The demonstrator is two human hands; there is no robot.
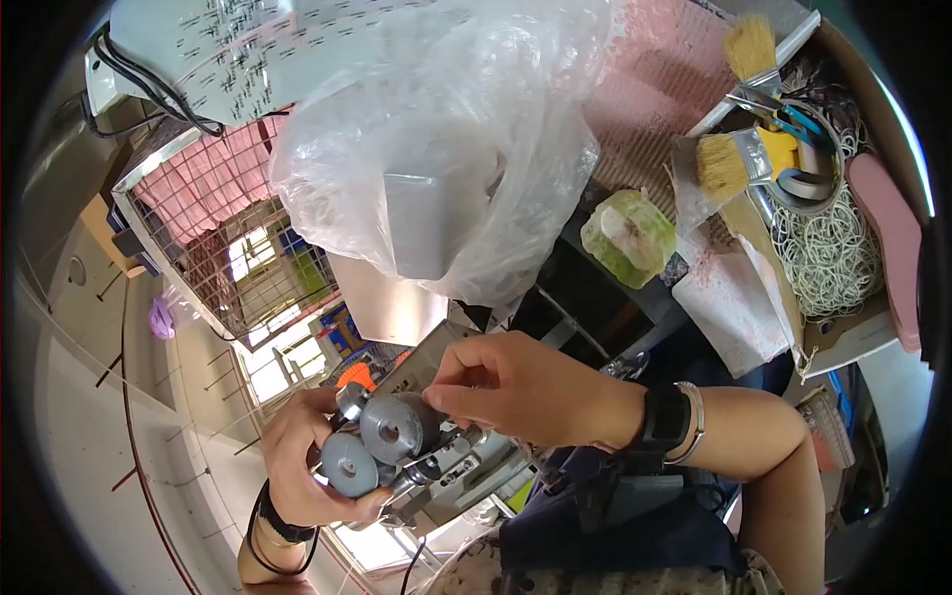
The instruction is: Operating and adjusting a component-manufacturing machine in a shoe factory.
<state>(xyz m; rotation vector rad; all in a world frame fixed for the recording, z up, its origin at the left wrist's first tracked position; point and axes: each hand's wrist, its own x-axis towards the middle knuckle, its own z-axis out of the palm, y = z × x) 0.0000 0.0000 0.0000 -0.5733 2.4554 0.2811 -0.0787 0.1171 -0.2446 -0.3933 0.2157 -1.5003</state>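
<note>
Two grey round rollers with centre holes sit side by side at the lower middle: a larger roller (pixel 389 428) and a smaller roller (pixel 349 464). Wrapped around the smaller one from the left is my left hand (pixel 296 458), its thumb below and fingers above. My right hand (pixel 511 387) comes in from the right, fingers curled in a pinch at the larger roller's upper right edge. Whatever lies between those fingertips is too small to make out. Beside the rollers is a shiny metal mechanism (pixel 461 451) with small rods and knobs.
A clear plastic bag (pixel 446 149) bulges beyond my hands. On the right, an open cardboard box (pixel 843 347) holds pale rubber bands (pixel 828 253), brushes (pixel 722 167), scissors (pixel 783 114) and tape (pixel 808 188). A green translucent lump (pixel 629 238) lies nearer. A wire basket (pixel 223 248) stands left.
</note>
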